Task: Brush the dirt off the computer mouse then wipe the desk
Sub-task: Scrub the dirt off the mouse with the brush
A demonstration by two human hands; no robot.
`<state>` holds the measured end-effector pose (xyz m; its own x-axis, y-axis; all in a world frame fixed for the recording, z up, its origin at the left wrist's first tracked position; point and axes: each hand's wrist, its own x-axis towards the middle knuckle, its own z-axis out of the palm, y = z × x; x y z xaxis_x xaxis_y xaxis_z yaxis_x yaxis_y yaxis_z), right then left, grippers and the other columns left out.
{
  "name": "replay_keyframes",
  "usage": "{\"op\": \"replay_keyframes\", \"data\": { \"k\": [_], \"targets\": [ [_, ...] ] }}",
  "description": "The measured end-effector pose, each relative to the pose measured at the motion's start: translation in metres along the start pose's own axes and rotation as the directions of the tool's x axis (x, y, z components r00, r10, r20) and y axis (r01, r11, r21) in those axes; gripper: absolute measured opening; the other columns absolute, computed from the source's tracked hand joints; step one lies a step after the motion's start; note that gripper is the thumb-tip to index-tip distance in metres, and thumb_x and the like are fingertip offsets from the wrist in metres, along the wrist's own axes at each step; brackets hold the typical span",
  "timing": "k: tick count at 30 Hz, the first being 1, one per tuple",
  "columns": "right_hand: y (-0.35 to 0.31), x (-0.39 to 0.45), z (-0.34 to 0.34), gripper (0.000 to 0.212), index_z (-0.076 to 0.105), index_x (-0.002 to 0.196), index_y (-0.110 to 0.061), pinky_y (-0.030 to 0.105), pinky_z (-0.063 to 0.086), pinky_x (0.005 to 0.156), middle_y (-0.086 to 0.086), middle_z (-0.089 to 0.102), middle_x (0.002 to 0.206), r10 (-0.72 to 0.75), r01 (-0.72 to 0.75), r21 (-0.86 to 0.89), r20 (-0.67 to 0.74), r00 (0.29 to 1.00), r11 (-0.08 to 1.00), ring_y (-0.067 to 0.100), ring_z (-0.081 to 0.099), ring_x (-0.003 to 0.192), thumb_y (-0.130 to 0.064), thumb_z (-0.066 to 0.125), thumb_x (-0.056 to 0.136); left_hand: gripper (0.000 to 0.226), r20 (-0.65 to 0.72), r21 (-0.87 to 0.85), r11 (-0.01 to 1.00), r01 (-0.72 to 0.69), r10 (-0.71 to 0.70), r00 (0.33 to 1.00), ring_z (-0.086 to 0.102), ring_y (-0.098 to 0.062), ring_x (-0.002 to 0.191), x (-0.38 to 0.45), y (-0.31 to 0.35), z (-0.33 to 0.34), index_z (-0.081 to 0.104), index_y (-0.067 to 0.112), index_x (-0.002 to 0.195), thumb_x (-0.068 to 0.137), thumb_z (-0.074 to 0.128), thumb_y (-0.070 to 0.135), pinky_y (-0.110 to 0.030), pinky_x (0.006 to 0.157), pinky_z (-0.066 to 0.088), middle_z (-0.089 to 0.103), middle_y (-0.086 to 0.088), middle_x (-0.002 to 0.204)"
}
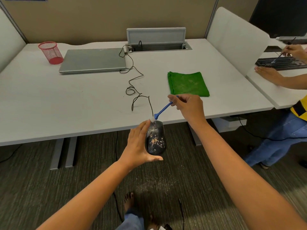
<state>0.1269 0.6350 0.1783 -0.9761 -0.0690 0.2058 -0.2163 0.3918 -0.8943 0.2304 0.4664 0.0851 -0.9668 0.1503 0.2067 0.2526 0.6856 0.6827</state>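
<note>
Head view, frame centre: left hand (138,145) cupped the dirty mouse (156,140); right hand (187,105) pinched the blue brush (163,109), bristles touching the mouse's front.

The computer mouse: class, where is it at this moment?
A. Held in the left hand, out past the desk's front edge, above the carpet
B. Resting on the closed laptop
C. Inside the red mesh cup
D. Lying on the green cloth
A: the left hand grips the mouse off the desk, with carpet beneath it, while the right hand holds the blue brush with its bristles at the mouse's front end.
</note>
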Motion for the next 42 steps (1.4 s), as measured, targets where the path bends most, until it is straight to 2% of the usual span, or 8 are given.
{"op": "replay_keyframes", "data": {
  "k": [4, 9, 15, 21, 30, 36, 39, 42],
  "targets": [
    [-0.001, -0.002, 0.008, 0.026, 0.073, 0.076, -0.012, 0.01, 0.04, 0.055, -0.001, 0.066, 0.066, -0.034, 0.036, -0.039, 0.056, 0.998, 0.999, -0.003, 0.05, 0.051, -0.037, 0.067, 0.079, 0.123, 0.002, 0.001, 1.0, -0.002, 0.002, 1.0, 0.007, 0.007, 0.12, 0.001, 0.001, -0.001, -0.007, 0.049, 0.135, 0.047, 0.079, 0.06, -0.037, 0.105, 0.014, 0.016, 0.01, 0.142],
    [0.006, 0.0, 0.0, 0.025, 0.072, 0.074, -0.012, 0.015, 0.043, 0.058, 0.001, 0.066, 0.065, -0.005, 0.005, -0.025, -0.003, 1.0, 1.0, -0.003, 0.05, 0.052, -0.036, 0.067, 0.079, 0.122, -0.007, -0.002, 1.0, -0.01, 0.01, 1.0, 0.005, 0.01, 0.12, 0.001, 0.001, -0.004, -0.008, 0.049, 0.136, 0.047, 0.074, 0.066, -0.037, 0.105, 0.014, 0.013, 0.015, 0.139],
    [0.011, 0.001, -0.01, 0.019, 0.071, 0.074, -0.016, 0.013, 0.044, 0.058, -0.002, 0.064, 0.063, 0.022, -0.023, -0.012, -0.021, 1.0, 1.0, -0.006, 0.05, 0.05, -0.035, 0.068, 0.079, 0.121, -0.009, 0.002, 1.0, -0.006, 0.006, 1.0, 0.006, 0.005, 0.123, -0.001, -0.001, -0.003, -0.008, 0.048, 0.137, 0.047, 0.07, 0.069, -0.04, 0.106, 0.015, 0.014, 0.011, 0.143],
    [0.004, 0.005, -0.01, 0.02, 0.071, 0.074, -0.018, 0.03, 0.05, 0.067, -0.001, 0.066, 0.065, 0.046, -0.045, 0.013, -0.045, 0.998, 0.999, -0.005, 0.049, 0.049, -0.037, 0.068, 0.078, 0.124, 0.007, 0.012, 1.0, 0.0, 0.0, 1.0, 0.005, 0.005, 0.123, -0.004, -0.001, 0.0, -0.01, 0.049, 0.136, 0.048, 0.075, 0.065, -0.044, 0.108, 0.014, 0.016, 0.001, 0.148],
    [0.007, -0.011, -0.011, 0.021, 0.072, 0.074, -0.014, 0.042, 0.052, 0.068, 0.018, 0.069, 0.072, 0.012, -0.012, -0.011, 0.026, 1.0, 1.0, 0.015, 0.051, 0.06, -0.034, 0.068, 0.078, 0.125, -0.011, -0.027, 0.999, 0.017, -0.017, 1.0, 0.008, 0.007, 0.12, -0.004, 0.001, 0.001, -0.008, 0.05, 0.135, 0.047, 0.081, 0.057, -0.046, 0.109, 0.017, 0.019, 0.006, 0.145],
    [0.001, -0.012, -0.012, 0.015, 0.07, 0.077, -0.017, 0.023, 0.045, 0.061, -0.011, 0.06, 0.058, -0.028, 0.029, 0.021, -0.047, 0.999, 0.999, 0.002, 0.05, 0.056, -0.031, 0.067, 0.079, 0.123, -0.004, 0.006, 1.0, -0.02, 0.02, 1.0, 0.008, 0.005, 0.121, -0.004, 0.001, 0.001, -0.009, 0.049, 0.136, 0.048, 0.076, 0.063, -0.042, 0.107, 0.017, 0.016, 0.006, 0.145],
    [0.002, -0.013, -0.009, 0.013, 0.068, 0.075, -0.019, 0.012, 0.039, 0.056, -0.015, 0.058, 0.057, -0.057, 0.057, -0.02, -0.015, 0.998, 0.998, -0.004, 0.049, 0.052, -0.03, 0.068, 0.08, 0.123, 0.017, 0.062, 0.996, -0.068, 0.067, 0.998, 0.01, 0.0, 0.122, -0.005, -0.001, 0.001, -0.01, 0.045, 0.138, 0.048, 0.071, 0.069, -0.048, 0.107, 0.018, 0.012, 0.008, 0.146],
    [0.004, -0.018, -0.009, 0.012, 0.069, 0.077, -0.018, 0.009, 0.038, 0.055, -0.015, 0.058, 0.058, -0.062, 0.062, -0.029, 0.003, 0.998, 0.998, -0.006, 0.05, 0.052, -0.029, 0.068, 0.08, 0.121, 0.014, 0.067, 0.995, -0.076, 0.076, 0.997, 0.013, -0.005, 0.124, -0.004, -0.001, 0.002, -0.01, 0.044, 0.139, 0.049, 0.067, 0.071, -0.052, 0.107, 0.02, 0.012, 0.008, 0.146]
  ]
}}
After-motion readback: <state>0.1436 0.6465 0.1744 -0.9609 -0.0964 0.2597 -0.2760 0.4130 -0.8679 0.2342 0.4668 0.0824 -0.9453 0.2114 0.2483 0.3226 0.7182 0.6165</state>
